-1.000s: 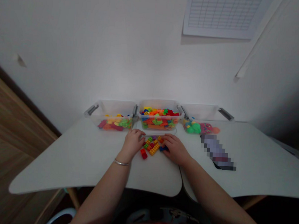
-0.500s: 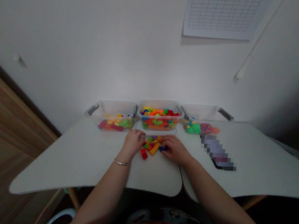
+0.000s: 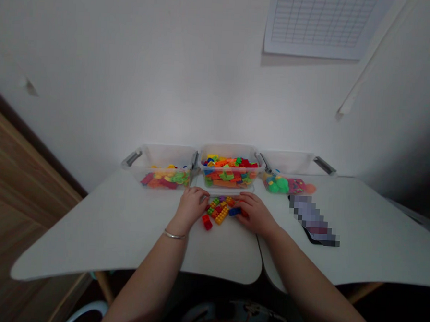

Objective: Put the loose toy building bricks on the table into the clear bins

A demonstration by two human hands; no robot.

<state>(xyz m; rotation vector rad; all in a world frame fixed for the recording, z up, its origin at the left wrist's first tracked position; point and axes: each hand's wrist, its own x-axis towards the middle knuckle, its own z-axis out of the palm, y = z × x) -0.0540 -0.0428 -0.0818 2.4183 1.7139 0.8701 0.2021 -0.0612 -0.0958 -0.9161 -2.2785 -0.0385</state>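
A small group of studded toy bricks lies on the white table between my hands. At its left edge rests my left hand, fingers loosely curved and apart, with nothing seen in it. My right hand is at the right edge, its fingers spread round a blue brick. A bit of red shows under that palm; its shape is hidden. The yellow brick sits in the middle of the group, with smaller green, orange and purple ones behind. Nearest me is a red brick, slightly separate.
Along the wall stand three clear bins: the left bin and middle bin hold coloured bricks, the right bin green and pink toys. A blurred-out phone lies at right. A seam between tabletops runs beside my right wrist.
My right hand has shifted slightly right and its fingers have loosened, so more of the blue brick shows. The left hand and the other bricks look the same.
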